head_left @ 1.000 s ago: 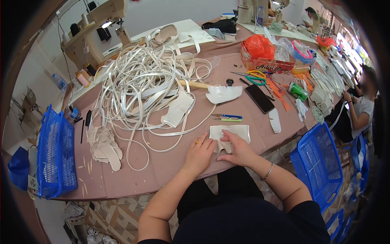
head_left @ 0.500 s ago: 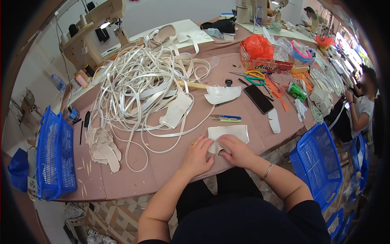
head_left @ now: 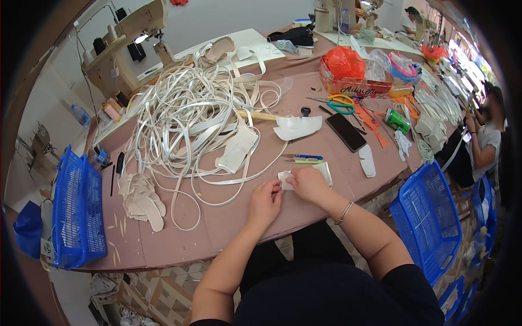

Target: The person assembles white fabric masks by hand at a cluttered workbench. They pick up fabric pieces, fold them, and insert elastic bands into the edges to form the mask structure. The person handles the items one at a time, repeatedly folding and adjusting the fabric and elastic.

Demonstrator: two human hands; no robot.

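The bench (head_left: 185,242) carries an off-white panel (head_left: 327,174) near the middle of its near edge. The right hand (head_left: 310,183) covers the panel's middle; the left hand (head_left: 265,201) is positioned at its left end, fingers bent. Thread snips (head_left: 302,159) lie just beyond the panel. A tangled pile of white straps (head_left: 187,117) occupies the area toward the far edge. Stacked beige pieces (head_left: 141,198) lie toward the near left corner, beside a blue plastic basket (head_left: 79,217) at the left edge. A black smartphone (head_left: 346,132) lies toward the right edge.

Left hand (head_left: 264,205) beside right hand (head_left: 311,186), fingers (head_left: 271,188) bent
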